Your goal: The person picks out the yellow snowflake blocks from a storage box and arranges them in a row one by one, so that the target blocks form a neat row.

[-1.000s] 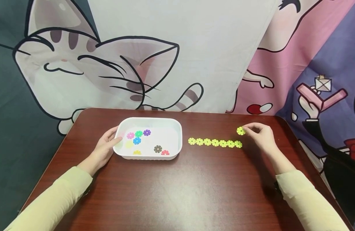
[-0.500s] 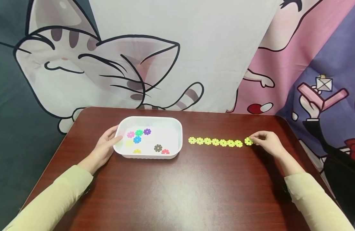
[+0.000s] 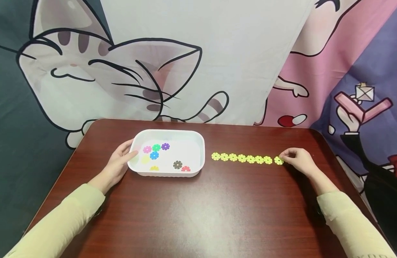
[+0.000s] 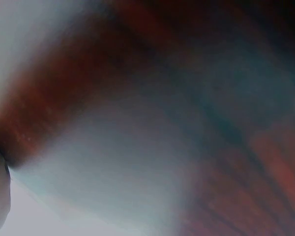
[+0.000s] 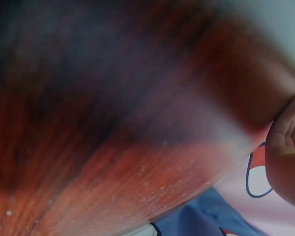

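Observation:
In the head view a row of several yellow flower-shaped discs (image 3: 241, 158) lies on the table to the right of a white tray (image 3: 198, 157). At the row's right end, a small gap apart, my right hand (image 3: 298, 160) pinches one more yellow flower-shaped disc (image 3: 278, 160) between thumb and fingertips, at the tabletop. My left hand (image 3: 116, 163) grips the tray's left end, thumb over the rim. Inside the tray are loose discs, among them a purple disc (image 3: 165, 146), a blue disc (image 3: 154, 155) and a black disc (image 3: 177, 165). Both wrist views are mostly blurred.
The brown wooden table (image 3: 198, 215) spreads in front of and around the tray. Behind it hangs a printed cloth (image 3: 243, 64) with a cartoon cat, reaching down to the table's far edge.
My right hand has brought its yellow disc down and to the right, from above the row's end to the tabletop beside it. The left hand stays on the tray.

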The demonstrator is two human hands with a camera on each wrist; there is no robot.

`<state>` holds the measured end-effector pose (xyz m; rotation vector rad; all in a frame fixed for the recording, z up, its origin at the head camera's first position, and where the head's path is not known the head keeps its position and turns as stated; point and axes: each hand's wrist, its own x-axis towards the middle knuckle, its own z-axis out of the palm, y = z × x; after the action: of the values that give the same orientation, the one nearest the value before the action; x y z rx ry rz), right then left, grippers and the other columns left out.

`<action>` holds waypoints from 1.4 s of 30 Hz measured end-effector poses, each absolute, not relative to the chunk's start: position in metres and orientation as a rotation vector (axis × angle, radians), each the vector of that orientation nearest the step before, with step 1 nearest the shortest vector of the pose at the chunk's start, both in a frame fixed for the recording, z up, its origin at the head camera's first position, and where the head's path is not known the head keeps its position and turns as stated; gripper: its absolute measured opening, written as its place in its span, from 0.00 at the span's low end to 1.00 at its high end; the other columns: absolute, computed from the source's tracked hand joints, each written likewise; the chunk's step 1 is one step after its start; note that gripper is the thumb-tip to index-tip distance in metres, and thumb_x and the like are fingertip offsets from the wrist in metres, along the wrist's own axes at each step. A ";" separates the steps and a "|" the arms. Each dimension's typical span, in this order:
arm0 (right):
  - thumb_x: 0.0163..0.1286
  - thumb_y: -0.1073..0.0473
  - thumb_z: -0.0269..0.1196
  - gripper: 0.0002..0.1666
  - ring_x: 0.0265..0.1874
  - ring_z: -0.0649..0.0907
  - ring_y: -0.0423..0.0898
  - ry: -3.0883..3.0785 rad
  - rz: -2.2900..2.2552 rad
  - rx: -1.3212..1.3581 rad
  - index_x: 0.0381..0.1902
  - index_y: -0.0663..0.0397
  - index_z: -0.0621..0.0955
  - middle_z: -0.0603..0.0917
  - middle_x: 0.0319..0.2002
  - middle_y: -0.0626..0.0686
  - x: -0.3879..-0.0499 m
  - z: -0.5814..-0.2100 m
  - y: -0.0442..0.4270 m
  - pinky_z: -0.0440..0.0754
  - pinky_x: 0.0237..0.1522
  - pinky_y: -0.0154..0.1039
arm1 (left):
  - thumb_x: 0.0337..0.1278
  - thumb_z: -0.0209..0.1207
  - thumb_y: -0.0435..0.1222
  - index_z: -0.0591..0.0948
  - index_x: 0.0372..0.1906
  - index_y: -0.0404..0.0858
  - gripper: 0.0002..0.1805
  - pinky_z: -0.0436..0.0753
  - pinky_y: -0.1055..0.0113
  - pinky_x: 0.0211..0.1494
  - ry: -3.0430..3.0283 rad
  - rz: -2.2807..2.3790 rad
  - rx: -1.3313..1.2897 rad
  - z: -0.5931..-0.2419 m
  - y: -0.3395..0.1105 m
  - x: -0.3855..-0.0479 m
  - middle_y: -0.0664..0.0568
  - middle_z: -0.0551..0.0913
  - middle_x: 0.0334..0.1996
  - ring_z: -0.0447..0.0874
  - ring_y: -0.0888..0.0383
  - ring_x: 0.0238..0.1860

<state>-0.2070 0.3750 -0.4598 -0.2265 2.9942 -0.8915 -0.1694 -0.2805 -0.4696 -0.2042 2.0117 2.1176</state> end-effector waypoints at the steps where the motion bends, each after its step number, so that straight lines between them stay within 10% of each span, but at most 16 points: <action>1: 0.70 0.58 0.72 0.09 0.28 0.76 0.24 2.996 -0.890 -0.231 0.39 0.60 0.90 0.91 0.31 0.54 -0.207 -0.460 0.375 0.72 0.36 0.25 | 0.79 0.59 0.38 0.54 0.86 0.43 0.40 0.77 0.85 0.59 2.015 2.116 -0.208 -0.469 -0.280 -0.169 0.41 0.50 0.86 0.66 0.64 0.71; 42: 0.68 0.59 0.73 0.08 0.27 0.78 0.25 2.992 -0.956 -0.260 0.39 0.60 0.90 0.89 0.27 0.47 -0.206 -0.457 0.367 0.73 0.35 0.23 | 0.80 0.58 0.37 0.53 0.85 0.40 0.39 0.79 0.83 0.59 1.988 2.145 -0.205 -0.470 -0.280 -0.169 0.42 0.54 0.84 0.70 0.68 0.67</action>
<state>-0.2055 0.3672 -0.4567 -0.2599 2.9921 -0.9557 -0.1689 -0.2797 -0.4699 -0.2053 1.9880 2.1447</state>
